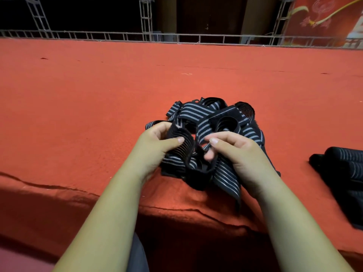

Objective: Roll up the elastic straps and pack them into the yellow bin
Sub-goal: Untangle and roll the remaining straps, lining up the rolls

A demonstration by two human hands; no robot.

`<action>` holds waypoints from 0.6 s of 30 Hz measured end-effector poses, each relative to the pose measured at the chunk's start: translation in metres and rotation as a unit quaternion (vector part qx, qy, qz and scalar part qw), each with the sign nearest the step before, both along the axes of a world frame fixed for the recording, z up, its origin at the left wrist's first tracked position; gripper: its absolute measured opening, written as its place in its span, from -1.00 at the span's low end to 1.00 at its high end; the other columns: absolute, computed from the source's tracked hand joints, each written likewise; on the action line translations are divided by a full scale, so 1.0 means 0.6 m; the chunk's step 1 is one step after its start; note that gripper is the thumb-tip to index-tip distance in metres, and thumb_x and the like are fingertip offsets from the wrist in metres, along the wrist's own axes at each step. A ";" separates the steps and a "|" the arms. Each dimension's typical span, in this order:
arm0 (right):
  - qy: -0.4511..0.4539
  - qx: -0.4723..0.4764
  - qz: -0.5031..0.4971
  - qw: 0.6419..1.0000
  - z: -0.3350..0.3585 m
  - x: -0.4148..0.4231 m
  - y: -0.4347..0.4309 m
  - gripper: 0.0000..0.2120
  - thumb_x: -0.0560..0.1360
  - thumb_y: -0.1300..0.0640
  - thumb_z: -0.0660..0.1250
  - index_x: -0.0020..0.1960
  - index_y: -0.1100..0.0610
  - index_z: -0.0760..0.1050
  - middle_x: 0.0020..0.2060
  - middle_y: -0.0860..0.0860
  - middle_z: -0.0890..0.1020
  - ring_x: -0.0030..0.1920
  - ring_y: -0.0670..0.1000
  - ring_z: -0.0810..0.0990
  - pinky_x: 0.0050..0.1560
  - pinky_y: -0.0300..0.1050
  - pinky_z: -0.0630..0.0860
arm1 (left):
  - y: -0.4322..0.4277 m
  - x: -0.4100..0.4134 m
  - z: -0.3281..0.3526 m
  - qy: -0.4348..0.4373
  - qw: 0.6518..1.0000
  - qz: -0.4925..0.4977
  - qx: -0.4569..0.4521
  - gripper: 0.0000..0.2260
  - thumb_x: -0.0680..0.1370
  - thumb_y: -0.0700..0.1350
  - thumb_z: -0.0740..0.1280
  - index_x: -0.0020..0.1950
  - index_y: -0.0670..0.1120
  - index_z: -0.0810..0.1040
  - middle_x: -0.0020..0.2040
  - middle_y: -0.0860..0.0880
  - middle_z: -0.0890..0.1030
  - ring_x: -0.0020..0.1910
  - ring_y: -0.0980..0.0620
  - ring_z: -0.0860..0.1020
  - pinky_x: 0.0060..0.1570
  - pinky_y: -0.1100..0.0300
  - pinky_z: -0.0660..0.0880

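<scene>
The table (98, 95) is covered with a red cloth that folds over its front edge. A metal truss railing (196, 37) runs along the far edge, with a red banner (324, 20) behind the far right corner.

The pile of loose straps (212, 118), black with grey stripes, lies at the middle of the table, close to the front edge. Several straps in it sit in open loops and coils. One striped strap end (228, 183) hangs down over the front edge.

A group of rolled straps (345, 165) lies at the right edge of the table, well apart from the pile.

The right hand (241, 152) is at the near right side of the pile; its thumb and curled fingers pinch a strap. The left hand (155, 144) is at the near left side; its fingers curl round a coiled strap and the thumb presses on the coil's top.
</scene>
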State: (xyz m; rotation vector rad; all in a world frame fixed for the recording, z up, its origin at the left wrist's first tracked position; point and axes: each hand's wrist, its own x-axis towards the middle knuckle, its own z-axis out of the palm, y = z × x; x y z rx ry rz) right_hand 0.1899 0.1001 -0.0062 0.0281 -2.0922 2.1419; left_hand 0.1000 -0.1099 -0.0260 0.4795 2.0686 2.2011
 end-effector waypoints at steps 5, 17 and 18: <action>-0.117 0.154 0.172 0.966 0.018 0.022 0.028 -0.33 0.61 -0.40 0.05 0.13 0.00 0.79 -0.14 0.17 0.80 -0.24 -0.03 0.70 -0.09 -0.16 0.52 | -0.011 -0.002 0.004 0.063 0.998 0.013 -0.015 -0.71 0.53 -0.35 0.54 -0.16 0.05 0.70 -0.15 0.06 0.68 -0.11 0.03 0.57 -0.03 0.14 0.49; -0.042 0.102 -0.012 0.994 -0.048 -0.023 -0.013 -0.57 0.57 -0.37 0.39 0.20 -0.06 0.68 0.01 -0.03 0.77 0.03 -0.05 0.74 0.27 0.25 0.67 | 0.005 0.021 0.007 0.046 0.994 -0.062 -0.072 -0.71 0.52 -0.44 0.49 -0.15 -0.08 0.54 0.18 -0.06 0.76 0.16 -0.02 0.74 0.06 0.10 0.68; -0.044 0.106 -0.007 0.993 -0.049 -0.023 -0.019 -0.58 0.57 -0.37 0.39 0.20 -0.08 0.68 0.00 -0.03 0.77 0.02 -0.09 0.73 0.28 0.23 0.66 | 0.008 0.021 0.006 0.050 0.993 -0.053 -0.092 -0.72 0.52 -0.39 0.52 -0.16 -0.05 0.57 0.19 -0.01 0.75 0.12 0.04 0.74 0.01 0.12 0.65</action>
